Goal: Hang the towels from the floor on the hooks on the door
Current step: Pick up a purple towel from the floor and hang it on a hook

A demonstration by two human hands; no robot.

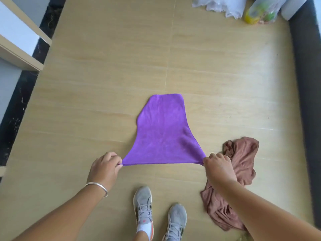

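A purple towel [163, 131] hangs stretched out between my hands above the wooden floor. My left hand [104, 168] pinches its near left corner. My right hand [218, 166] pinches the near right corner. The towel's upper edge is pulled taut between the two hands and the rest hangs down away from me. A crumpled brown towel [238, 173] lies on the floor at the right, partly behind my right forearm. No door hooks are in view.
My two grey shoes [156, 213] stand on the floor [104, 84] below the towel. Plastic bags and a yellow-green bottle [257, 13] sit at the far right corner. A dark baseboard [305, 84] runs along the right. White door frames [19, 37] stand at the left.
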